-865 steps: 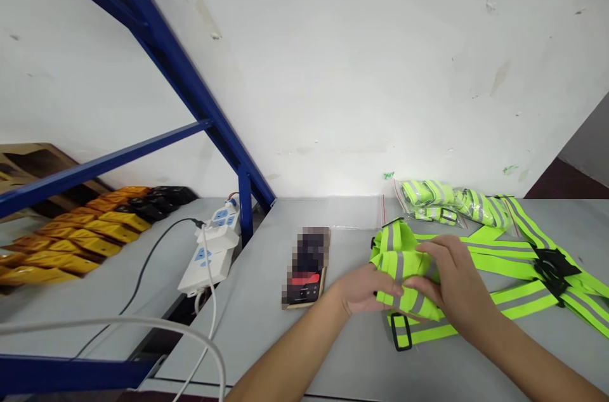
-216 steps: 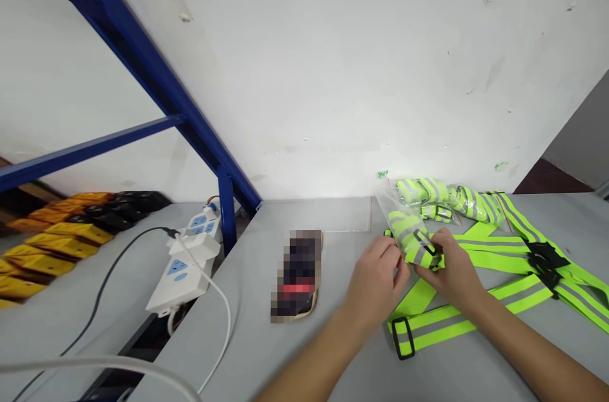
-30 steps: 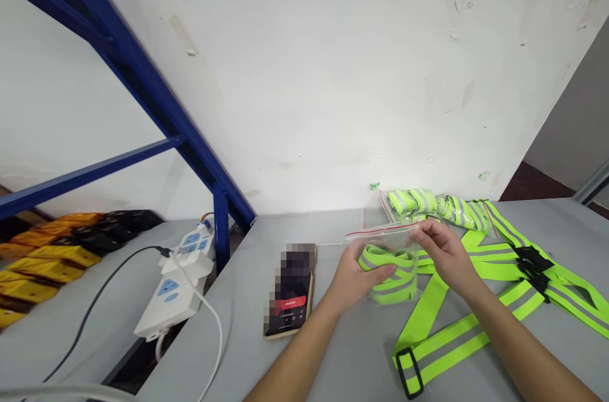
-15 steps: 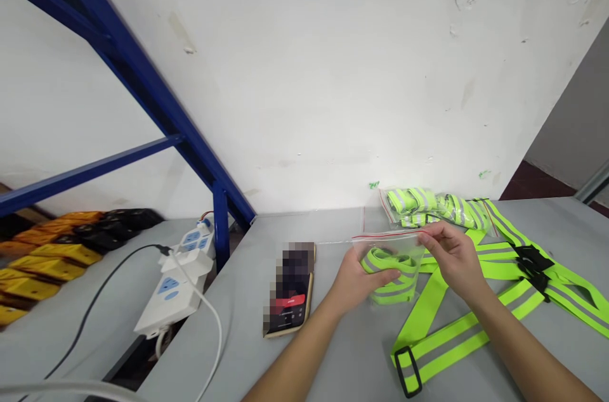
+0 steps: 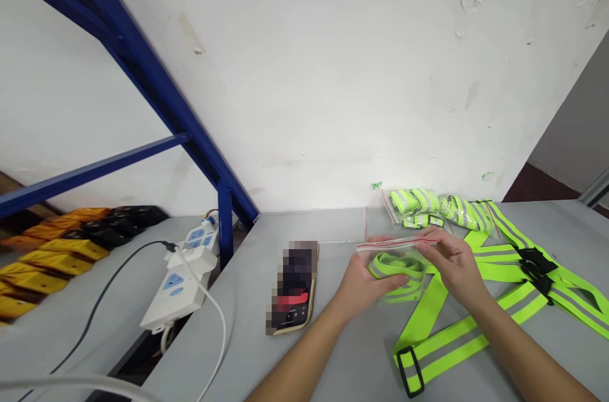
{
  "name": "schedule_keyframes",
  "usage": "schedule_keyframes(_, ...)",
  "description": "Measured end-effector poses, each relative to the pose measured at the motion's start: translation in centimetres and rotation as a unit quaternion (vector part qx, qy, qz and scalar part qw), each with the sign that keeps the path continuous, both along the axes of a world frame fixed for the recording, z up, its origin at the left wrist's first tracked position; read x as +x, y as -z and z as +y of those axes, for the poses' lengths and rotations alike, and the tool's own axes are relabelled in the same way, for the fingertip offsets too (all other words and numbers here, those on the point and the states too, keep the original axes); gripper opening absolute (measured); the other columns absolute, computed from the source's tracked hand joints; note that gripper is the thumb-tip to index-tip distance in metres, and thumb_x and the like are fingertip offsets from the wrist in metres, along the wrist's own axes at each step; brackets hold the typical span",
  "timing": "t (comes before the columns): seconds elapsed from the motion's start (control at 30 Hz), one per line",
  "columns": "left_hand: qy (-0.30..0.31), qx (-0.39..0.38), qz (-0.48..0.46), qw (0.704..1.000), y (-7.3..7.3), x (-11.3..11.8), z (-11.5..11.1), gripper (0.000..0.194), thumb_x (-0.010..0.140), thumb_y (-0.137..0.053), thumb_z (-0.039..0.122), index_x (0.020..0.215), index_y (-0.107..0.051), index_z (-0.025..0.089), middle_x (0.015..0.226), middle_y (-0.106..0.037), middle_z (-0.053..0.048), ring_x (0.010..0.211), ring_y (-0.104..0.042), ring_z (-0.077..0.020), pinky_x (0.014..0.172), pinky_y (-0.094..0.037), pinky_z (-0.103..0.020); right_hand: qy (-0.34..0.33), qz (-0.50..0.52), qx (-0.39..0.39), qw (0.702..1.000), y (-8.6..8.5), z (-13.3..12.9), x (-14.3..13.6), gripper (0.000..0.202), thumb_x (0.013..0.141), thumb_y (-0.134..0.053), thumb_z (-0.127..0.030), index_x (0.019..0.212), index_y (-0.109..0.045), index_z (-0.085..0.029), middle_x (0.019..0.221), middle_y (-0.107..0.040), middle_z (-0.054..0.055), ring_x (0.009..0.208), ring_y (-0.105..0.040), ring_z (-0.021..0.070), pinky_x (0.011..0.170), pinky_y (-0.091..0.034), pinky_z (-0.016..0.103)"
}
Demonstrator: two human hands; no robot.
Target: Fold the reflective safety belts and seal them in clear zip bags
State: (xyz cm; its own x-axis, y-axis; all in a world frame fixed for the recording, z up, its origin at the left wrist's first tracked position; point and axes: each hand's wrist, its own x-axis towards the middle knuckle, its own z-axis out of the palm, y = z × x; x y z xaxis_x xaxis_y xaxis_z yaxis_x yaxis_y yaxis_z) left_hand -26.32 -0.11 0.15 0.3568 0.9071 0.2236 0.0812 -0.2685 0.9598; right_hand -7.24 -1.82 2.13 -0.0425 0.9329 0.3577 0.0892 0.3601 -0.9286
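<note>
A clear zip bag (image 5: 404,269) with a red line along its top holds a rolled lime-yellow strap with grey stripes. My left hand (image 5: 362,281) grips the bag's left side, its thumb across the front. Fingers of my right hand (image 5: 450,259) pinch the bag's top right edge. Beneath and right of my right hand, a lime reflective harness (image 5: 504,262) with black buckles lies spread on the grey table (image 5: 352,357). Behind my hands, by the wall, rest more bagged straps (image 5: 428,205).
A phone (image 5: 292,288) lies left of my hands. Farther left are a white power strip (image 5: 183,281) with cables, a blue metal frame (image 5: 190,129), and rows of yellow, orange and black packs (image 5: 61,256). A flat clear bag (image 5: 328,224) lies near the wall.
My right hand has moved slightly left and down along the bag's top edge. The bag's opening now tilts lower, and its top rises toward the right. The camera view has shifted slightly.
</note>
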Motion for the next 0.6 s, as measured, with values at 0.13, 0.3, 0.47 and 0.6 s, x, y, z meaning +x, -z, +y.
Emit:
schedule_keyframes(0.13,0.001,-0.014,0.000,1.000,0.04,-0.03,-0.13,0.058,0.061,-0.083,0.035,0.114,-0.064,0.021,0.120,-0.063,-0.010,0.111,-0.059,-0.0287,0.094,-0.048,-0.041,-0.022,-0.023,0.004,0.999,-0.15,0.00,0.15,0.010,0.082,-0.068,-0.033,0.087,-0.072,-0.026,0.091,-0.067,0.005,0.088,-0.061,0.0217,0.076,-0.049,0.034)
schedule_keyframes(0.3,0.036,-0.034,-0.021,0.999,0.09,0.18,-0.32,0.062,0.063,-0.083,0.033,0.118,-0.060,0.021,0.118,-0.064,-0.010,0.107,-0.062,-0.0275,0.089,-0.052,-0.040,-0.012,-0.010,0.037,0.999,-0.46,-0.28,-0.06,0.016,0.083,-0.067,-0.030,0.070,-0.065,-0.023,0.078,-0.063,0.003,0.083,-0.060,0.0198,0.070,-0.047,0.031)
schedule_keyframes(0.47,0.015,-0.007,0.005,1.000,0.11,0.33,-0.39,0.062,0.061,-0.084,0.034,0.116,-0.060,0.021,0.120,-0.062,-0.008,0.110,-0.060,-0.0266,0.094,-0.049,-0.039,-0.019,-0.034,0.040,0.998,-0.47,-0.21,-0.06,0.010,0.081,-0.069,-0.033,0.081,-0.069,-0.023,0.087,-0.064,0.005,0.085,-0.060,0.0203,0.073,-0.049,0.032)
schedule_keyframes(0.6,0.027,-0.022,0.010,0.999,0.25,0.44,-0.62,0.066,0.061,-0.084,0.032,0.121,-0.057,0.021,0.114,-0.065,-0.006,0.102,-0.063,-0.0243,0.089,-0.051,-0.036,-0.022,-0.053,0.040,0.998,-0.83,-0.40,-0.25,0.013,0.080,-0.070,-0.035,0.076,-0.070,-0.023,0.079,-0.065,0.004,0.079,-0.061,0.0201,0.069,-0.049,0.032)
